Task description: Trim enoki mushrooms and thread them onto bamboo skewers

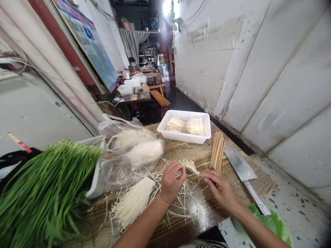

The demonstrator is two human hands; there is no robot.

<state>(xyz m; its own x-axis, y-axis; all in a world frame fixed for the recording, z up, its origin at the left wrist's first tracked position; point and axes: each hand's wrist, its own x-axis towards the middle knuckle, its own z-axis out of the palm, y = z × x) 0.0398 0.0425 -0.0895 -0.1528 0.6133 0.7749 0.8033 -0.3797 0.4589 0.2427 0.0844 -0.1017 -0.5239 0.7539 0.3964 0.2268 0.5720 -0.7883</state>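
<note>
My left hand (172, 181) is closed in a pinch at the left end of a small row of enoki mushrooms (190, 166) above the table. My right hand (219, 188) pinches what looks like the end of a thin wooden skewer at the row's right end; most of the skewer is hidden. Below and left of my left hand lies a large bunch of enoki (136, 201), with loose stems scattered around it. Beyond my right hand lies a bundle of wooden skewers (217, 151). A white plastic tub (184, 137) behind holds skewered enoki in two groups.
A cleaver (241, 165) lies at the right of the wooden table (204, 210). Clear plastic bags (139, 151) with more enoki stand at left, beside green leafy chives (49, 186) over a white container. A green bag (278, 224) hangs below the right edge. A person (133, 66) sits at a far table.
</note>
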